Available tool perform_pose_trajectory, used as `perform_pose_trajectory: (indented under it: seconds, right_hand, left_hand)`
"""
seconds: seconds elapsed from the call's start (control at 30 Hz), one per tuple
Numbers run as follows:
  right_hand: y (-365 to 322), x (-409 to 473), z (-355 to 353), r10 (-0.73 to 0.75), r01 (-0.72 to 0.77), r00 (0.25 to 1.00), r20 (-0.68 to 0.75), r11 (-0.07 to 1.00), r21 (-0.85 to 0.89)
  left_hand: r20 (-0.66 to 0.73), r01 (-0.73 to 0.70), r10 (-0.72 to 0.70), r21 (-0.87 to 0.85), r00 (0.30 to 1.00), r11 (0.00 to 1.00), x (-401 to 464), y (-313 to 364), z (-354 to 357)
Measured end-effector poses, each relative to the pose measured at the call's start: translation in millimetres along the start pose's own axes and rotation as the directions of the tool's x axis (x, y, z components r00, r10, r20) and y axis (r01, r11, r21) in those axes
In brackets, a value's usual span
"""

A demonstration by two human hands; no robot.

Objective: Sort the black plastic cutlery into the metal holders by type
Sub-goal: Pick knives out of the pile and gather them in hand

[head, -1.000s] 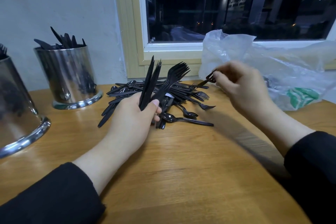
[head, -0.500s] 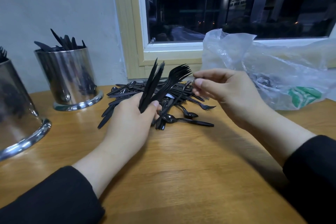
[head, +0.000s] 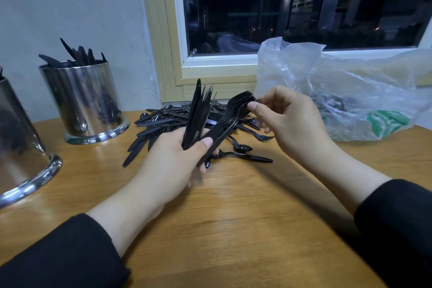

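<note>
My left hand (head: pixel 173 163) grips two bunches of black plastic cutlery: a stack of knives (head: pixel 197 112) pointing up and a stack of forks (head: pixel 230 116) fanned to the right. My right hand (head: pixel 289 121) pinches a fork against the tines of that fork stack. Behind both hands a loose pile of black cutlery (head: pixel 163 121) lies on the wooden table (head: pixel 233 217). A metal holder (head: pixel 81 100) at the back left has knives standing in it. A second metal holder (head: pixel 16 142) sits at the left edge, its contents mostly cut off.
A crumpled clear plastic bag (head: pixel 346 93) with a green print lies at the back right under the window frame (head: pixel 161 42). A single spoon (head: pixel 240 155) lies just in front of the pile. The wall stands close behind the holders.
My right hand has carried a fork from the right of the pile leftwards and up to the fork stack in my left hand. The left hand has stayed put.
</note>
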State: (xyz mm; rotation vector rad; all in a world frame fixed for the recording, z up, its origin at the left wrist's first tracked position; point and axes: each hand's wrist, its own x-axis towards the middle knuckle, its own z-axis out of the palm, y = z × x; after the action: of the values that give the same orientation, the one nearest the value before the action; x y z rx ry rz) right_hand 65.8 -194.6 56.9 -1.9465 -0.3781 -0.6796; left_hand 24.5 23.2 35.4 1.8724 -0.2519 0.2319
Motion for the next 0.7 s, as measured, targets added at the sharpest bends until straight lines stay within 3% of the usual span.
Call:
perform_pose_trajectory:
  seconds: [0.23, 0.43, 0.5, 0.57, 0.7]
  right_hand:
    - [3, 3, -1, -0.002, 0.0, 0.999, -0.032, 0.997, -0.079]
    - [11, 8, -8, 0.048, -0.052, 0.998, -0.035, 0.993, -0.106]
    - [29, 14, -15, 0.102, -0.097, 0.995, 0.001, 0.942, -0.321]
    - [46, 16, -17, 0.232, -0.148, 0.969, 0.083, 0.817, -0.557]
    - [58, 15, -9, 0.355, -0.193, 0.93, 0.091, 0.685, -0.703]
  left_hand:
    - [0.065, -0.02, 0.022, -0.037, 0.998, 0.999, 1, -1, 1]
    - [-0.031, -0.042, 0.042, 0.0, 0.999, 0.999, 8, -9, 0]
    - [-0.075, -0.052, 0.05, -0.021, 0.996, 0.998, 9, -10, -1]
    - [-0.127, -0.058, 0.053, -0.04, 0.99, 0.998, 11, -11, -2]
    - [-0.206, -0.066, 0.053, -0.056, 0.977, 0.996, 14, -14, -4]
